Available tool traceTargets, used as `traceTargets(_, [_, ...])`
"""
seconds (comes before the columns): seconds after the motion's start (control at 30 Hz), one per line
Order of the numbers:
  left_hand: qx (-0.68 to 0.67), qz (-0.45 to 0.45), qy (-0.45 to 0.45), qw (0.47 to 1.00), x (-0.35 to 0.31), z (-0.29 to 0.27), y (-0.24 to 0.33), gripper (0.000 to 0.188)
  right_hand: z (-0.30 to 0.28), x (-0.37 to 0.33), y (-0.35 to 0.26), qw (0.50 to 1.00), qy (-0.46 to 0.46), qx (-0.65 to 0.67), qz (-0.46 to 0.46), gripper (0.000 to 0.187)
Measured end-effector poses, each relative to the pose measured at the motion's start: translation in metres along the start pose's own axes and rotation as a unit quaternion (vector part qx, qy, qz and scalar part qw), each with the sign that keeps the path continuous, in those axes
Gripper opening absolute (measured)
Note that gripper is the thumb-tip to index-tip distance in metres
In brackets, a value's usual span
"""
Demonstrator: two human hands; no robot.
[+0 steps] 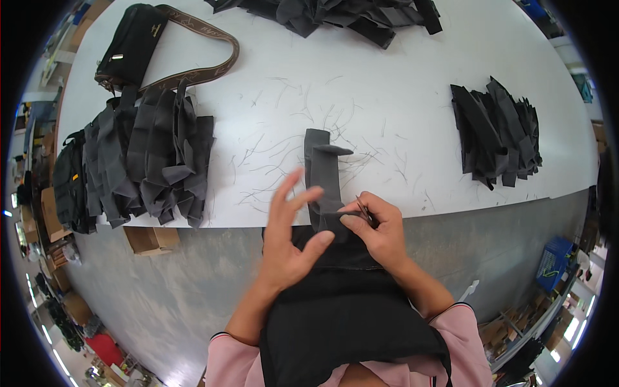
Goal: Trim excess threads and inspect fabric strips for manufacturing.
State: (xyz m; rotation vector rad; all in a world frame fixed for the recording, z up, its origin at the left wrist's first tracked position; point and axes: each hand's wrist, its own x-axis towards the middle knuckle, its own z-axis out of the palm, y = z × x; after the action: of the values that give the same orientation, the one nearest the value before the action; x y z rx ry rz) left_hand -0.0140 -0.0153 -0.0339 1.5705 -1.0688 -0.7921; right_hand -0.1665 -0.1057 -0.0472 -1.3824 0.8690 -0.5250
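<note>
A dark grey fabric strip [326, 177] lies lengthwise at the table's near edge, with a narrow flap sticking out to the right near its far end. My right hand [382, 233] pinches the strip's near end between thumb and forefinger. A thin brownish metal tool [364, 210] also sits in that hand, mostly hidden by the fingers; its kind is unclear. Over the strip's left side is my left hand [287, 235], slightly blurred, fingers spread and holding nothing. Its thumb comes close to the near end of the fabric.
Loose thread ends [271, 151] are scattered over the white table [400, 84]. Grey fabric pieces are heaped at left [151, 148], far side [335, 16] and right [496, 132]. A black bag [132, 45] with a patterned strap lies far left. Below stands an open cardboard box [151, 240].
</note>
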Motion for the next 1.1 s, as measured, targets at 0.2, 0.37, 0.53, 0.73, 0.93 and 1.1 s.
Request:
traceTargets(0.2, [-0.052,-0.055,0.020,0.997,0.001,0.010,-0.019,0.018,0.006,0.012,-0.010,0.989,-0.052,0.083,0.109,0.009])
traceTargets(0.37, [-0.147,-0.184,0.034,0.971,0.004,0.012,-0.013,0.010,0.005,0.001,-0.013,0.992,0.114,0.035,-0.047,0.018])
traceTargets(0.53, [-0.184,-0.219,0.044,0.957,0.007,0.014,-0.010,0.007,-0.012,0.000,-0.009,0.916,0.081,-0.308,-0.245,0.032])
traceTargets(0.73, [-0.203,-0.239,0.039,0.949,0.006,0.016,-0.007,0.007,-0.010,0.002,-0.008,0.889,0.054,-0.348,-0.293,0.031])
traceTargets(0.93, [-0.206,-0.247,0.043,0.946,0.005,0.018,-0.009,0.007,-0.009,-0.001,-0.002,0.867,0.111,-0.346,-0.341,0.033])
traceTargets(1.1, [-0.168,-0.233,0.018,0.958,0.004,0.016,-0.010,0.009,-0.015,0.010,-0.012,0.878,0.067,-0.345,-0.325,0.033])
